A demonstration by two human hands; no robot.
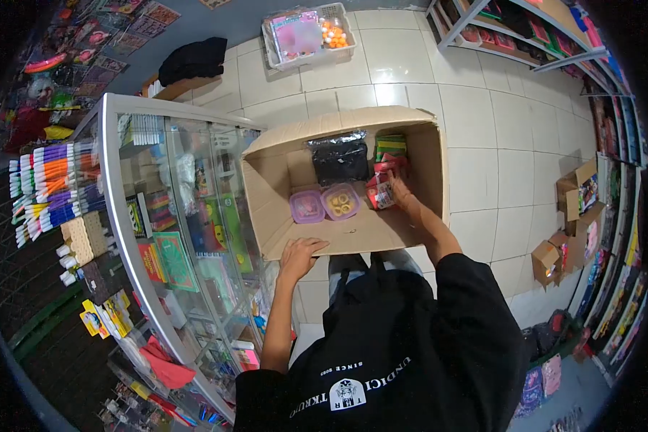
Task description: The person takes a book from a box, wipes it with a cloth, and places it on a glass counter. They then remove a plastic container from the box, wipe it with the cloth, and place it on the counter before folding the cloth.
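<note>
A cardboard box (pixel 425 158) stands open in front of me. My left hand (pixel 301 258) is closed over its near rim, at the left corner. Inside, my right hand (pixel 402 191) has its fingers on red packets (pixel 381 193) at the right side; the hand hides part of them. Just beyond lie green and yellow packets (pixel 390 145). Against the far wall rests a black bundle in clear plastic (pixel 340 160). Two purple-rimmed tubs sit near the box's middle: one tub of pinkish contents (pixel 307 207) and one tub of yellow rings (pixel 340 201).
A glass display case (pixel 187 209) with stationery stands close on the left. Racks of markers (pixel 50 180) lie beyond it. On the tiled floor (pixel 475 115) ahead is a white basket (pixel 273 57). Shelves (pixel 626 237) and small cartons (pixel 579 194) line the right.
</note>
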